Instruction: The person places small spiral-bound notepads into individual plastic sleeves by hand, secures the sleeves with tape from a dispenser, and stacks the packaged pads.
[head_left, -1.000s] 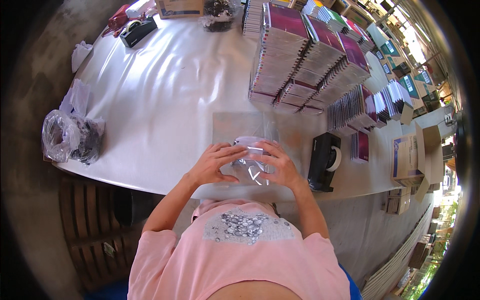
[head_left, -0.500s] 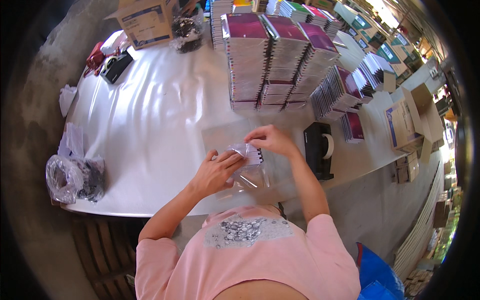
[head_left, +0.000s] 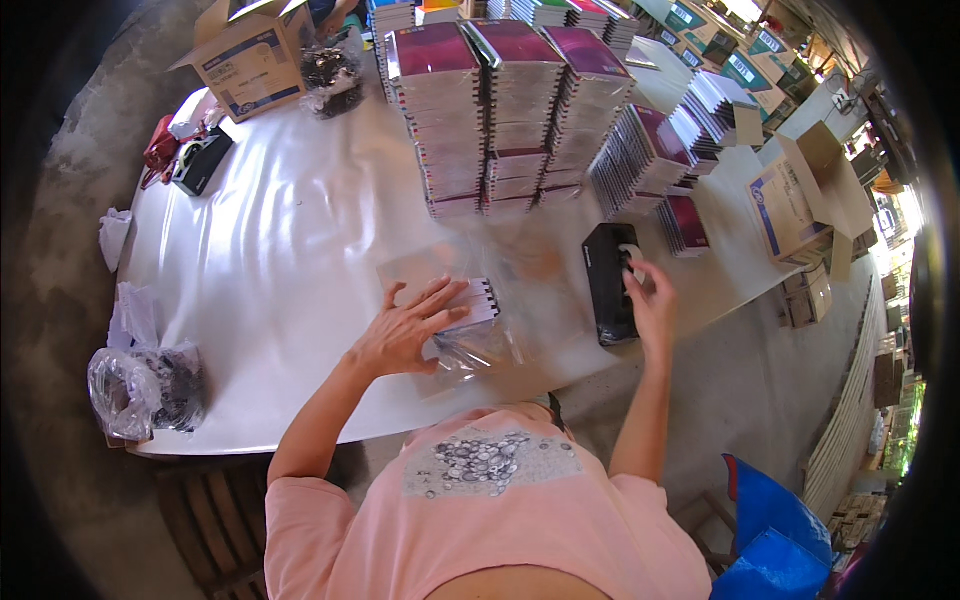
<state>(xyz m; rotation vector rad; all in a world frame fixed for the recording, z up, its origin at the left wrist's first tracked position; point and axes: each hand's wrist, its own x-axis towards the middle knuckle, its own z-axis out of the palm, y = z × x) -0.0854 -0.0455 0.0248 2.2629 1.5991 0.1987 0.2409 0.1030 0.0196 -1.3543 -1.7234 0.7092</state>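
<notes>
- Right hand (head_left: pixel 655 303) has left the small white spiral-bound notepad (head_left: pixel 482 302) for the oblong black tape dispenser (head_left: pixel 604 285); cannot tell its grip
- Left hand (head_left: pixel 405 330), spread flat, now steadies the notepad alone

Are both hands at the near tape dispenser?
No, only the right hand is at that dispenser; the left hand is on the clear plastic.
</notes>
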